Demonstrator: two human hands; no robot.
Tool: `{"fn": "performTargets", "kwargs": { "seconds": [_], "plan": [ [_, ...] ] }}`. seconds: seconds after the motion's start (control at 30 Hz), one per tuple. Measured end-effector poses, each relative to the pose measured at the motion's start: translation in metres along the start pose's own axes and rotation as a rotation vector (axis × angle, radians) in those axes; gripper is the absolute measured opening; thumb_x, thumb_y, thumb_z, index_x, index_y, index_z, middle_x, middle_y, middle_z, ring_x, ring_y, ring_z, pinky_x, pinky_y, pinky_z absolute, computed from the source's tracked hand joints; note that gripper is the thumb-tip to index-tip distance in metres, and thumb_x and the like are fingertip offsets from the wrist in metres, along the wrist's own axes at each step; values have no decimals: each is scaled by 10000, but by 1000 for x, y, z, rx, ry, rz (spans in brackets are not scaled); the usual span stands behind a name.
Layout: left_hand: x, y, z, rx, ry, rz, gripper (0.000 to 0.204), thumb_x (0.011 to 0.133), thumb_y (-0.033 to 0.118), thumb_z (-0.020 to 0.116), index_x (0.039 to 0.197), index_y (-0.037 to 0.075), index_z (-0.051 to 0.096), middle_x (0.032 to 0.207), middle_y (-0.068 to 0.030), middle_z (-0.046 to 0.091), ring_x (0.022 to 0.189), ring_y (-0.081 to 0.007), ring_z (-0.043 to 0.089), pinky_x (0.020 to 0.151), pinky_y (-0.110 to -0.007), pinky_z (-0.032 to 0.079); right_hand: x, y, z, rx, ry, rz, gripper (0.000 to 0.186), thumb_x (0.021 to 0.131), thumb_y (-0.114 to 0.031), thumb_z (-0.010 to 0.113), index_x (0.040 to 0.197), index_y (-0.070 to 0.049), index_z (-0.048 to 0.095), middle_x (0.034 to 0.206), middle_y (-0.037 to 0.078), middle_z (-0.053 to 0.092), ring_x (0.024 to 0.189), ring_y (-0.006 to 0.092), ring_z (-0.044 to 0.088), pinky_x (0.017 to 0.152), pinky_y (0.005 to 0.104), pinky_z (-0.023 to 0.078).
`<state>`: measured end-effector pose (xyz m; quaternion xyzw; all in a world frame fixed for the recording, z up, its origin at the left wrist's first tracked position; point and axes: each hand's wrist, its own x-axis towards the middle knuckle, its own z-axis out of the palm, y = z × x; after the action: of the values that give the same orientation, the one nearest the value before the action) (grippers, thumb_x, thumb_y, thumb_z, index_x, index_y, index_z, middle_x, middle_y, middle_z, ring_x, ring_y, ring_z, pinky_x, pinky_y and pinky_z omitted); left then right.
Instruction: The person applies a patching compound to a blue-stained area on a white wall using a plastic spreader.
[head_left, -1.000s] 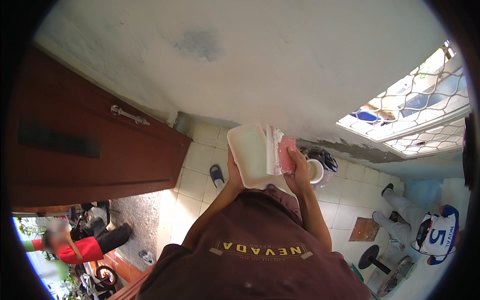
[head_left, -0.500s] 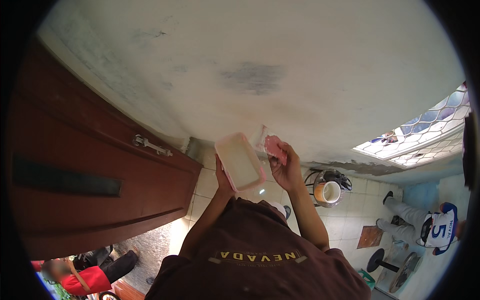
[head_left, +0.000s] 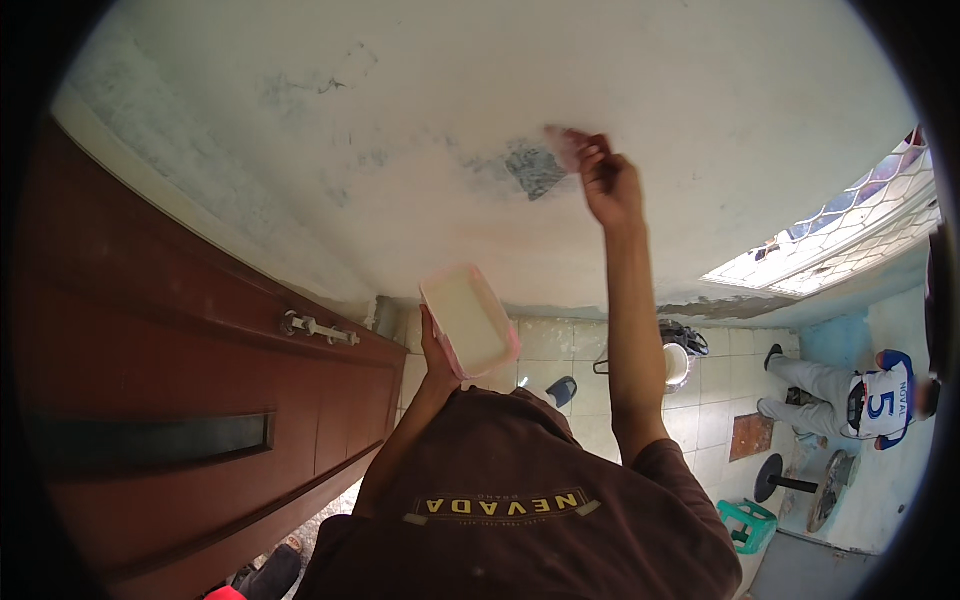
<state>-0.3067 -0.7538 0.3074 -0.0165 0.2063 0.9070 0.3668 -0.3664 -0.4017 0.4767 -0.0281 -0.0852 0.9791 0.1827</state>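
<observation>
My left hand (head_left: 432, 345) grips the pink-rimmed plastic tray (head_left: 468, 318) by its left side, low in front of me; a smooth pale substance fills it. My right hand (head_left: 614, 182) is raised to the wall (head_left: 420, 200), closed on a pink flat scraper (head_left: 570, 143), which looks blurred against the wall beside a dark grey patch (head_left: 535, 170). Whether the scraper touches the surface I cannot tell for sure.
A brown door (head_left: 180, 330) with a bolt is at left. Right are a barred window (head_left: 810, 235), a bucket (head_left: 676, 362), a co-worker (head_left: 840, 395), a weight plate on a bar (head_left: 826, 490) and a green stool (head_left: 750, 525). Another person's leg (head_left: 275, 568) shows lower left.
My right hand has moved the scraper from beside the tray up onto the higher part of the wall. My left hand, with the tray, has shifted slightly left.
</observation>
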Motion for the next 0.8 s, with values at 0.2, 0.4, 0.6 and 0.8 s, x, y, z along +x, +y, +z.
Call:
{"fn": "performTargets", "kwargs": {
  "seconds": [0.2, 0.4, 0.6, 0.8],
  "plan": [
    [7, 12, 14, -98, -75, -57, 778, 993, 746, 348, 1491, 161, 467, 1377, -85, 598, 1235, -297, 626, 989, -525, 557, -95, 5, 52, -300, 95, -342, 268, 999, -87, 423, 1059, 123, 578, 932, 157, 617, 808, 210, 614, 682, 270, 586],
    [15, 13, 1, -179, 5, -64, 794, 985, 752, 373, 1508, 159, 445, 1395, -91, 586, 1240, -319, 618, 993, -552, 550, -63, 79, -76, -286, 373, 226, 269, 954, -76, 500, 1048, 144, 622, 989, 220, 678, 831, 250, 662, 734, 255, 603],
    [21, 6, -6, -143, -15, -35, 738, 1005, 710, 404, 1509, 174, 446, 1411, -74, 571, 1273, -272, 588, 1040, -493, 525, -4, 15, -19, 59, 28, 4, 295, 989, -29, 416, 1159, 175, 544, 1081, 270, 649, 901, 286, 696, 762, 288, 655],
    [12, 11, 24, -26, -48, 62, 780, 1004, 731, 359, 1520, 151, 439, 1420, -86, 571, 1292, -279, 578, 1050, -504, 515, -82, -44, 44, -233, 7, -195, 266, 1020, -153, 452, 1124, 43, 597, 1061, 176, 670, 827, 193, 693, 643, 271, 619]
  ]
}}
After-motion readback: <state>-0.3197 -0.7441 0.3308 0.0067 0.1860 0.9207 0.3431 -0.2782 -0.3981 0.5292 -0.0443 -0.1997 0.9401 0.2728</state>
